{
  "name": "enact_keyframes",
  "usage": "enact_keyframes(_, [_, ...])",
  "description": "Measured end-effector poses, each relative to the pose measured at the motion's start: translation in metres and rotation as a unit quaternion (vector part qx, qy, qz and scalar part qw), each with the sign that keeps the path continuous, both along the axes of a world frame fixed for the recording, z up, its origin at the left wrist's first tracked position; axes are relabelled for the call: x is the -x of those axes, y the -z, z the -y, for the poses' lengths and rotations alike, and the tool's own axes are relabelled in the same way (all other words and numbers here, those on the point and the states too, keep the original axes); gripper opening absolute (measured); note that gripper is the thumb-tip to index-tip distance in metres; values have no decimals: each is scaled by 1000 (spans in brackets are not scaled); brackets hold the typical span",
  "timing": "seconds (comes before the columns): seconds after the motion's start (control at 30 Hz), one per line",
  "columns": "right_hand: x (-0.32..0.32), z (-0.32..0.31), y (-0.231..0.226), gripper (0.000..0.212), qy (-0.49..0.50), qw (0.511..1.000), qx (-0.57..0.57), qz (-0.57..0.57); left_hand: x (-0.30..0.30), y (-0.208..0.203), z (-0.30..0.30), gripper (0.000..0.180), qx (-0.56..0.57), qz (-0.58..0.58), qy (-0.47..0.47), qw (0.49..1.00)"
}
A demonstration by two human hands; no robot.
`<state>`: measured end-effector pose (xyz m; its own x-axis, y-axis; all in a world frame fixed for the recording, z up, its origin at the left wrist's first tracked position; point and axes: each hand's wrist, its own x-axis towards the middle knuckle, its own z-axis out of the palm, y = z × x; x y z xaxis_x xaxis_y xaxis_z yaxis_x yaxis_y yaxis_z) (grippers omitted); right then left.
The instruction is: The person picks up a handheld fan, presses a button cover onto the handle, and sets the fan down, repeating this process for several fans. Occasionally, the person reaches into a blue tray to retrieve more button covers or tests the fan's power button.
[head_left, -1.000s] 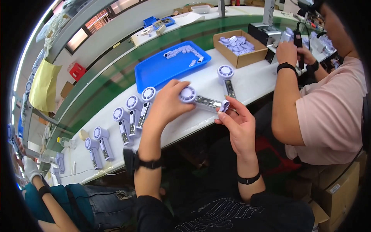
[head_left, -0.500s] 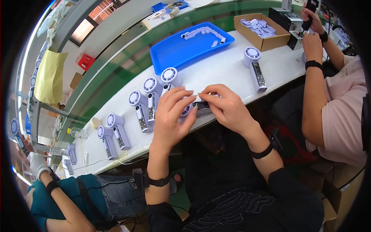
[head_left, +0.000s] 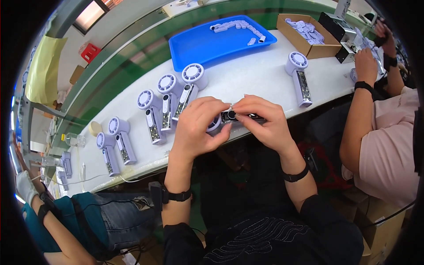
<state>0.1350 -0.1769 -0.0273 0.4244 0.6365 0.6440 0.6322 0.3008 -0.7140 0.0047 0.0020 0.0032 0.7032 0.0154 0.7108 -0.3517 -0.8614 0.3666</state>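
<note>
Near the front edge of the bench point(head_left: 247, 70), in the head view, a handheld fan point(head_left: 214, 125) sits between the person's two hands, head to the left; whether it rests on the bench or is held just above, I cannot tell. The left hand point(head_left: 198, 126) curls fingers and thumb around the head end; the right hand point(head_left: 266, 120) grips the handle, thumb and fingers drawn close beside a black round part point(head_left: 231, 115). Any small piece between the fingertips is too hidden to tell. Uneven thumb pressure could, I judge, push that round part askew or strain the exposed insides; a loosened grip this near the edge could drop the fan. It looks pale lavender, its handle front uncovered and dark inside, much of it behind fingers.
</note>
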Motion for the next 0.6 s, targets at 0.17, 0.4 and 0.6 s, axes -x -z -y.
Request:
enact_keyframes(0.17, [-1, -3, -1, 19, -12, 998, 4, -55, -1, 5, -5, 34, 23, 2, 24, 999])
enact_keyframes(0.4, [-2, -6, -1, 18, -21, 1000, 12, -15, -4, 9, -10, 27, 60, -1, 30, 998])
enact_keyframes(0.6, [-3, 8, -4, 17, 2, 994, 51, -102, -3, 11, -12, 26, 47, 3, 50, 998])
